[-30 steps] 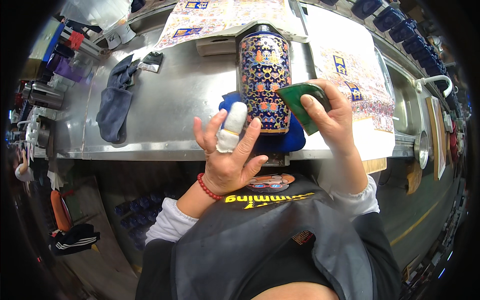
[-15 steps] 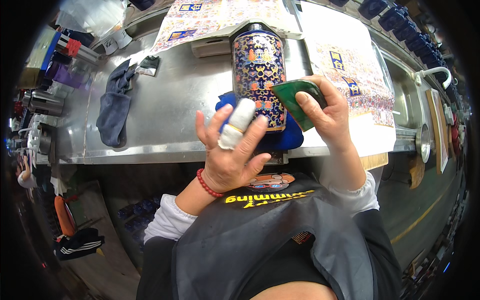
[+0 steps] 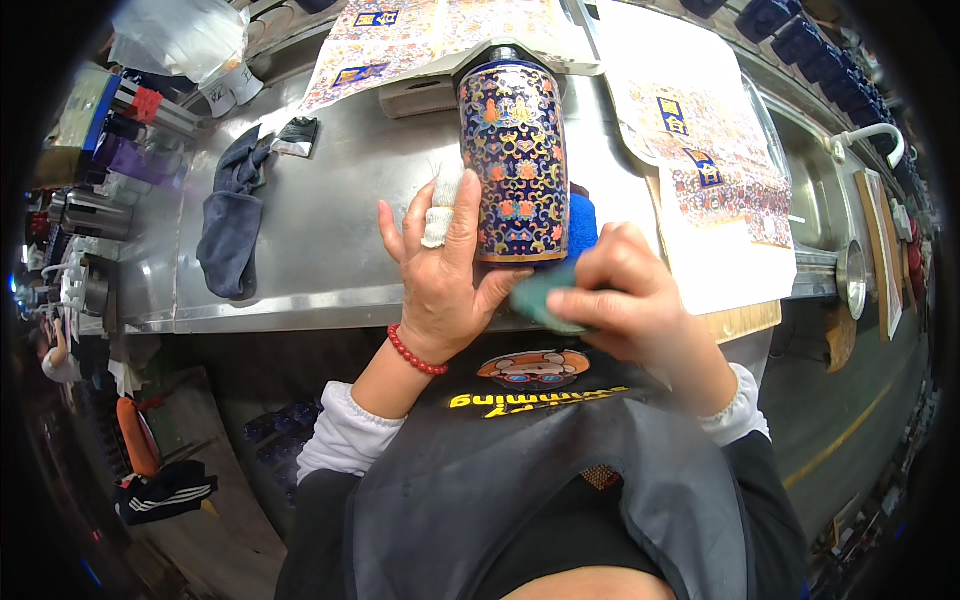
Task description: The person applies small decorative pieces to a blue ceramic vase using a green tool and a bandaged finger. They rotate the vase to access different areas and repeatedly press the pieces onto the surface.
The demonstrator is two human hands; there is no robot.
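A dark blue bottle point(image 3: 515, 150) with a dense multicoloured floral pattern lies on the bench, its dark neck pointing away from me. My left hand point(image 3: 437, 275) is at its lower left, index finger along the side and thumb by the base; a white wrap covers one finger. Just below the base, at the right, my right hand point(image 3: 625, 290) pinches a flat green scraper point(image 3: 545, 303), smeared by motion. Whether the scraper touches the bottle's base, I cannot tell. A bright blue cloth point(image 3: 582, 225) shows beside and partly under the bottle.
Printed patterned sheets point(image 3: 720, 150) lie at the right, and more sheets point(image 3: 400, 40) at the back. A dark grey cloth point(image 3: 230, 240) rests on the steel bench point(image 3: 330, 220) at the left. A sink point(image 3: 815, 170) with a white tap stands far right.
My left hand has come up against the bottle's lower left side. My right hand has lowered the scraper from the bottle's right side to its base. More blue cloth was visible earlier.
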